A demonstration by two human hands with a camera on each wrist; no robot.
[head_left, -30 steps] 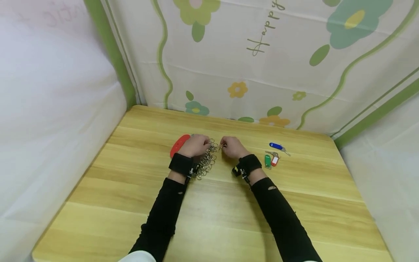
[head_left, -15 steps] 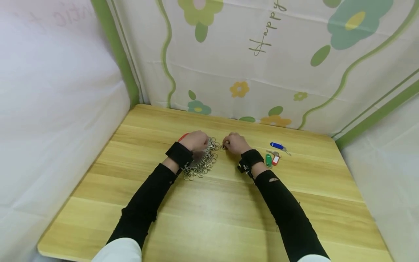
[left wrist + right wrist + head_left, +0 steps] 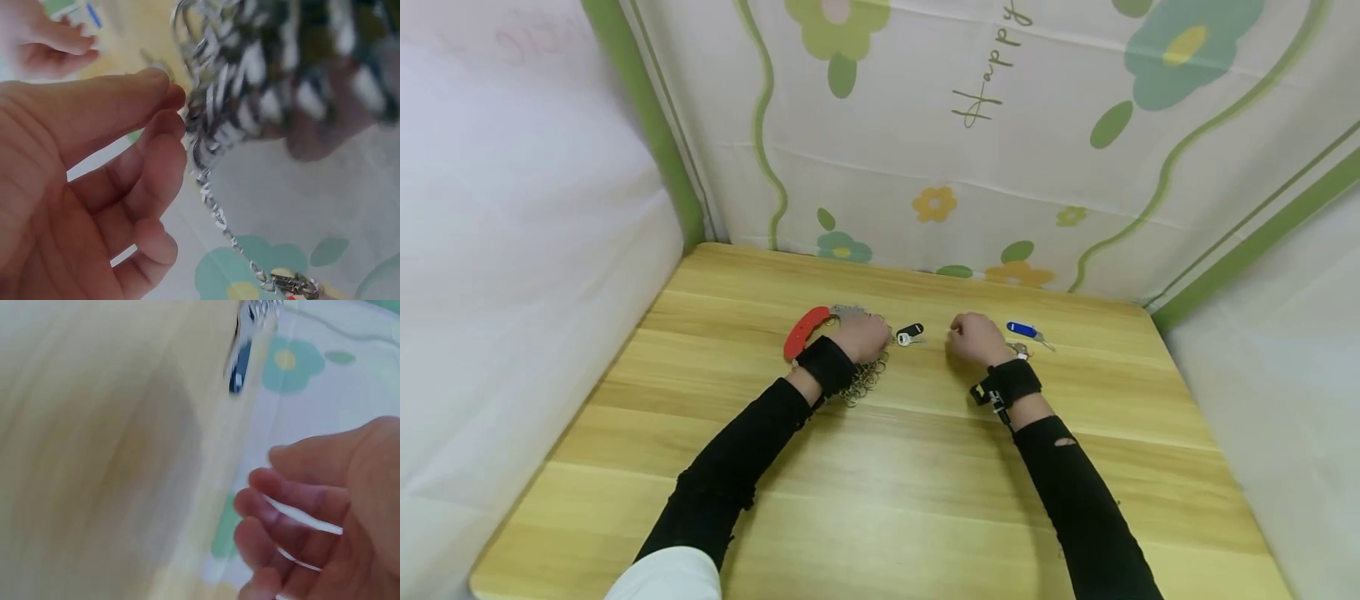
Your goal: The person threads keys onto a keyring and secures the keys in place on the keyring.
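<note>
Left hand [image 3: 863,335] pinches a bunch of key rings [image 3: 250,81] w/ thumb and fingers, red handle [image 3: 799,332] beside it. Right hand [image 3: 976,338] loosely curled; a thin ring seems to lie across its fingers [image 3: 294,515], can't tell for sure. Black-tagged key [image 3: 909,333] lies on the table [image 3: 880,467] btwn hands. Best keep the bunch pinched firm. Wrist views blurred; tags near right wrist mostly hidden.
</note>
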